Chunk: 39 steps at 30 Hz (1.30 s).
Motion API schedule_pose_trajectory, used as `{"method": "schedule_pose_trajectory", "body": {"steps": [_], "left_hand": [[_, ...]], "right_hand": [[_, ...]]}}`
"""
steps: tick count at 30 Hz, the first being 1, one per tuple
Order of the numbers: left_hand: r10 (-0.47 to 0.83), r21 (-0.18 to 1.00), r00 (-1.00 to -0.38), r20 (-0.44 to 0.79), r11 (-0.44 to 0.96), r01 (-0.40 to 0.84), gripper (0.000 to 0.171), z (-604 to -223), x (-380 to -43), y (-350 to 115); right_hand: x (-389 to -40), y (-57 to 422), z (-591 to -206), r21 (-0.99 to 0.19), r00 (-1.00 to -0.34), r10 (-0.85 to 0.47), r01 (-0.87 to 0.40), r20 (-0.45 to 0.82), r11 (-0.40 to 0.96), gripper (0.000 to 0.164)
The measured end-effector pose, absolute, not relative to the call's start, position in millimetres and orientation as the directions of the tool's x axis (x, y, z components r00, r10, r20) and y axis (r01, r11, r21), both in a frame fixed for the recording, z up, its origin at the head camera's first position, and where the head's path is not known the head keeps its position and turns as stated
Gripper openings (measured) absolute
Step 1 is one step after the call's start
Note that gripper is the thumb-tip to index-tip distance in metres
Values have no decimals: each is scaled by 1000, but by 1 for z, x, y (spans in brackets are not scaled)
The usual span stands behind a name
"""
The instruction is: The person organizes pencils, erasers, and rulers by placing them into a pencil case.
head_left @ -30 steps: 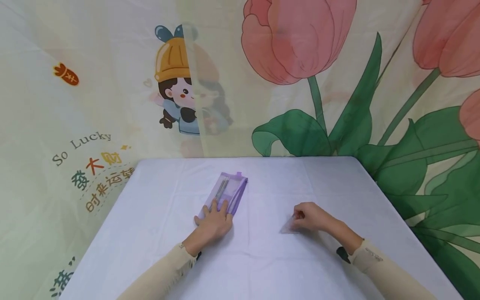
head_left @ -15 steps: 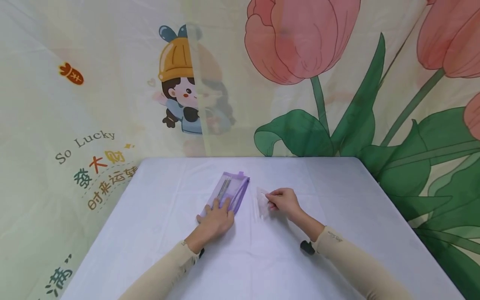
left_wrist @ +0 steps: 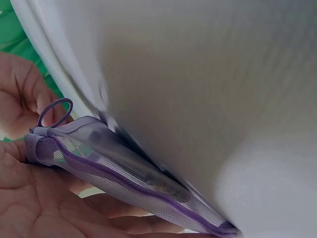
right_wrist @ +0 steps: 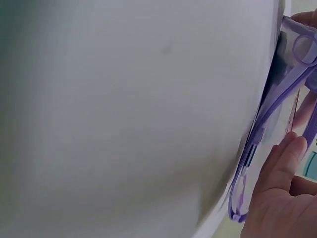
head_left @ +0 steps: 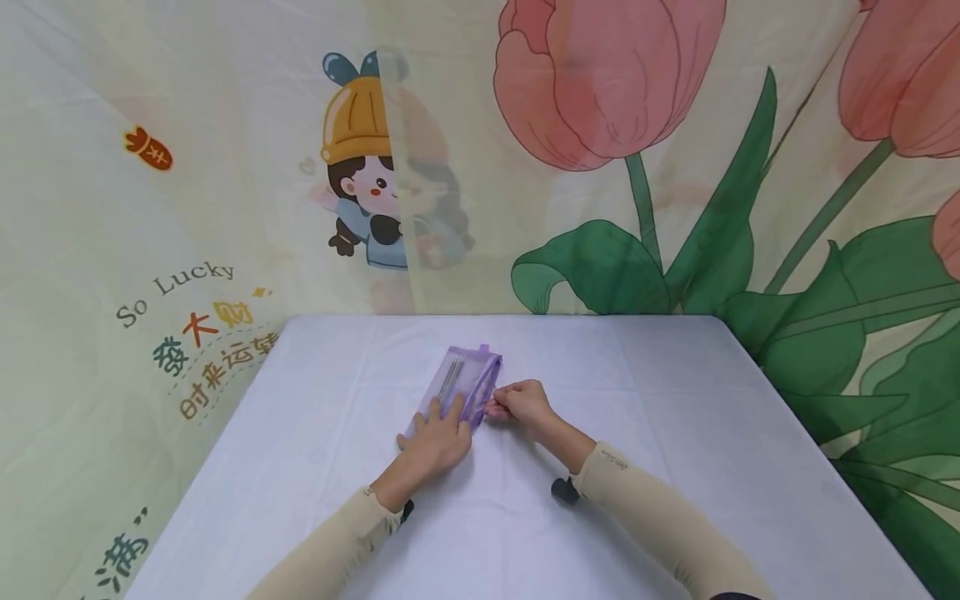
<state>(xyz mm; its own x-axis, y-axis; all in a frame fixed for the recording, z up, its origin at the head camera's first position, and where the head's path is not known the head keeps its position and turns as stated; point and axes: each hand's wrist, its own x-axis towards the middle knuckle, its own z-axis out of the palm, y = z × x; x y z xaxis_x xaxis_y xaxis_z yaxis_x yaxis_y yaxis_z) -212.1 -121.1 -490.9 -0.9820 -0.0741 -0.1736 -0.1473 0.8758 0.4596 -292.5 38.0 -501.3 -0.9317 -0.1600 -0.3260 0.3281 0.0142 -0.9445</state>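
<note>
A purple mesh zip pencil pouch [head_left: 467,375] lies slanted on the table, with slim pens [head_left: 450,377] showing through it. My left hand [head_left: 437,442] rests on its near end, fingers spread. At the pouch's right side, where the zip edge gapes, my right hand [head_left: 527,404] pinches a clear plastic set square. Most of the set square is hidden by the fingers and pouch; only a thin edge [right_wrist: 291,116] shows in the right wrist view. The left wrist view shows the purple zip edge [left_wrist: 124,179] beside the left palm [left_wrist: 34,198].
A white cloth covers the table [head_left: 637,367]. Behind it hangs a curtain [head_left: 247,167] printed with tulips and a cartoon figure. A dark wrist camera [head_left: 564,492] sits under the right wrist, close above the cloth.
My right hand has carried the set square leftward from the right part of the table to the pouch's gaping edge. The left hand has stayed on the pouch.
</note>
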Motion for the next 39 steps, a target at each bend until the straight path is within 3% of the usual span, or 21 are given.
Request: {"method": "schedule_pose_trajectory", "body": {"steps": [5, 14, 17, 20, 24, 27, 33, 39], "left_hand": [[-64, 449, -983, -170, 883, -136, 58, -492, -211, -119], [-51, 447, -977, -208, 883, -141, 59, -489, -211, -110], [-52, 446, -977, -205, 884, -140, 58, -488, -210, -109], [-52, 443, -978, -200, 886, -138, 58, -490, -209, -108], [-52, 432, -980, -194, 892, -133, 57, -492, -208, -107], [-49, 407, -984, -170, 906, -116, 57, -492, -209, -106], [-24, 375, -988, -151, 924, -80, 59, -488, -211, -110], [135, 400, -976, -170, 915, 57, 61, -470, -222, -141]], "right_hand": [[-293, 25, -505, -940, -923, -190, 342, -334, -9, 17], [-287, 16, -505, -942, -928, -169, 314, -331, 121, 16], [-285, 16, -505, -948, -941, -163, 270, -297, 171, 15], [-283, 18, -507, -940, -960, -188, 140, -206, 311, 12], [-280, 27, -504, -817, -960, -281, -150, -15, 557, 10], [-282, 40, -494, -688, -944, -319, -289, 87, 666, 13], [-287, 79, -473, -585, -937, -310, -344, 161, 735, 19], [-288, 132, -461, -436, -929, -323, -371, 183, 820, 29]]}}
